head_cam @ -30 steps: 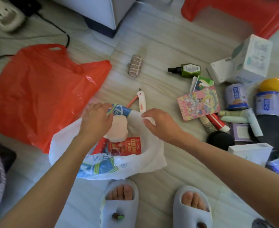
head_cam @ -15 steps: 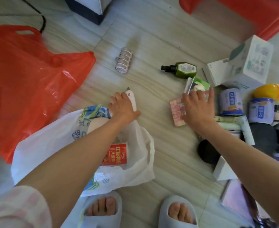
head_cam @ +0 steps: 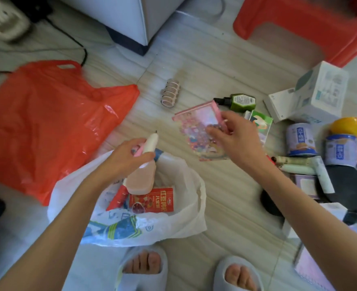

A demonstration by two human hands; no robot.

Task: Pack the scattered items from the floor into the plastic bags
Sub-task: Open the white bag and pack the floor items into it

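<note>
A white plastic bag (head_cam: 186,215) lies open on the floor in front of my feet, with a red packet (head_cam: 152,201) and a pink sponge-like block (head_cam: 140,181) inside. My left hand (head_cam: 129,156) is shut on a white and pink utility knife (head_cam: 150,142), held over the bag's mouth. My right hand (head_cam: 234,137) grips a pink patterned booklet (head_cam: 196,127), lifted above the floor to the right of the bag. A red plastic bag (head_cam: 43,127) lies flat at the left.
A tape roll stack (head_cam: 170,95) and a green bottle (head_cam: 239,101) lie beyond the hands. At the right sit a white box (head_cam: 320,91), two tins (head_cam: 300,139), tubes (head_cam: 297,164), a yellow lid (head_cam: 347,126) and dark items. A red stool (head_cam: 312,24) stands at the back.
My left hand has picked the knife up off the floor and brought it over the white bag. My right hand has lifted the pink booklet from the pile and carried it leftward.
</note>
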